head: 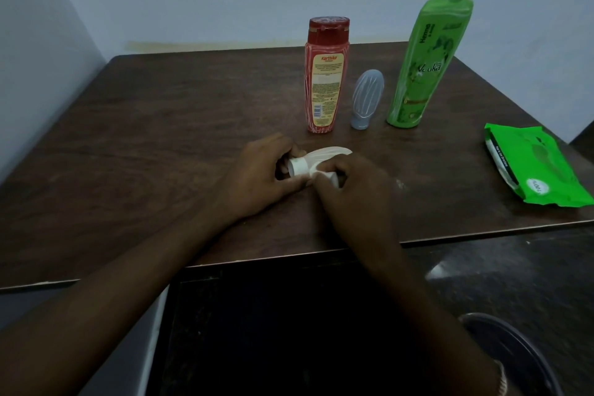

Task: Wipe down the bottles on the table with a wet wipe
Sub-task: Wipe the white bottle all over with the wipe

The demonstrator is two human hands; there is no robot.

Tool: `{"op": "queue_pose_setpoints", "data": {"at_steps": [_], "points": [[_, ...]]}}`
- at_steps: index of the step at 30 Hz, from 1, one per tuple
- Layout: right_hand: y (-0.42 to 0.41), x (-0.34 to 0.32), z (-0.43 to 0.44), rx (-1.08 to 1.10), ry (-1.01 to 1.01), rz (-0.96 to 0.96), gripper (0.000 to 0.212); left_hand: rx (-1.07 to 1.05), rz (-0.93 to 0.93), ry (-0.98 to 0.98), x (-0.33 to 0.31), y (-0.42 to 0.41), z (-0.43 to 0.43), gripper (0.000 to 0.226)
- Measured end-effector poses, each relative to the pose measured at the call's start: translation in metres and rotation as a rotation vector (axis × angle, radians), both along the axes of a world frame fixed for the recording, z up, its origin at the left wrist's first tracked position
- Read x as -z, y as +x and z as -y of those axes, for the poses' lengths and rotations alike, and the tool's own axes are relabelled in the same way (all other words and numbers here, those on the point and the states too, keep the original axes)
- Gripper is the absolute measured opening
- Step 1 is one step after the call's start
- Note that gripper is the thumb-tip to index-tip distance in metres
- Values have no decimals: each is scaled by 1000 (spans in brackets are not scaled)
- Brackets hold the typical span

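Observation:
A small pale bottle (324, 156) with a white cap lies on its side near the middle of the brown table (160, 138). My left hand (260, 170) grips its cap end. My right hand (350, 186) pinches a white wet wipe (331, 176) against the bottle's side. Behind them stand a red bottle (326, 74), a small grey bottle (366, 100) resting cap down, and a tall green pump bottle (427, 58).
A green pack of wet wipes (540, 167) lies at the table's right edge. The table's front edge runs just below my wrists. A dark round bin (514, 354) sits on the floor at the lower right. A pale wall stands behind the table.

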State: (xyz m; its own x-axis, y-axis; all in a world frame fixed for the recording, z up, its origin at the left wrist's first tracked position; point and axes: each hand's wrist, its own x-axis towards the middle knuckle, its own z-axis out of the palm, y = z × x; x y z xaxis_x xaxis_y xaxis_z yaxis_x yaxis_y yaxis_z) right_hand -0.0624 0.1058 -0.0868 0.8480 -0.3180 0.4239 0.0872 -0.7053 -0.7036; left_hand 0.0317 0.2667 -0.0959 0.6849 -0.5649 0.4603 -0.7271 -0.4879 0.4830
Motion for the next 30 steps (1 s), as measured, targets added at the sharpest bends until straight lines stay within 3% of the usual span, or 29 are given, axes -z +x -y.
{"op": "queue_pose_setpoints", "data": {"at_steps": [3,10,16,30], "points": [[1,1,-10,-16,-31,39,3,-10,-36,-6,0,1,-1,33],[1,-3,32,80,25,-81,7,-23,-66,-18,-1,-2,0,36],[8,-5,56,119,77,-91,10,-12,-9,35,-3,-4,-1,36],[0,-1,-6,7,8,19,5,24,84,49,-4,-8,0,34]]}}
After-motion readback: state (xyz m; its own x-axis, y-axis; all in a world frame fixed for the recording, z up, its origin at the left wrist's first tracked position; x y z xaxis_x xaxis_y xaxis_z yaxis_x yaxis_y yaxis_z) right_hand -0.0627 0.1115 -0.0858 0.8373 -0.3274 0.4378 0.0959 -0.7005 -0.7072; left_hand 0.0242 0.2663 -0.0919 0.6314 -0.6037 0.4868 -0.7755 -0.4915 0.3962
